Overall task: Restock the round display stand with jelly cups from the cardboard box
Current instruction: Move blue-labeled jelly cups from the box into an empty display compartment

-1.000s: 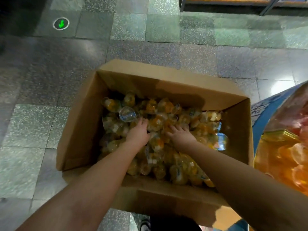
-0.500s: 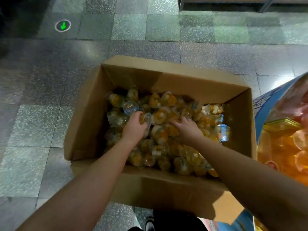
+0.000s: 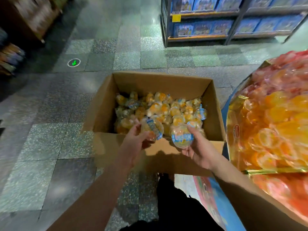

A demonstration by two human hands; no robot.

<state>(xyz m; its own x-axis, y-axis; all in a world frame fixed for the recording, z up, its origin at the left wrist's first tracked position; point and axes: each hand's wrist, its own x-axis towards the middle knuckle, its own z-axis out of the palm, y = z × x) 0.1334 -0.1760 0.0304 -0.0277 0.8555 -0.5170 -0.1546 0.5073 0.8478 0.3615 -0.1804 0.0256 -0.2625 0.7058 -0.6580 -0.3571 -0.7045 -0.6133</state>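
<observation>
An open cardboard box [image 3: 101, 107] stands on the floor, filled with several clear jelly cups [image 3: 175, 110] of orange fruit. My left hand [image 3: 133, 145] holds a few jelly cups [image 3: 152, 129] above the box's near edge. My right hand [image 3: 198, 150] grips more jelly cups [image 3: 182, 138] with blue-rimmed lids, just beside the left. The round display stand [image 3: 233, 130] is at the right, piled with orange and red jelly cups [image 3: 275, 117] behind a gold rim.
Tiled floor [image 3: 50, 130] surrounds the box, with a green arrow marker [image 3: 74, 62] at the far left. A shelf unit [image 3: 216, 22] of blue boxes stands at the back. A dark wooden fixture [image 3: 25, 19] is at the upper left. My dark trouser leg [image 3: 175, 205] is below.
Both hands were digging among the cups in the box; they have lifted out toward me, each holding cups. The view has pulled back and up, showing shelves and more of the stand.
</observation>
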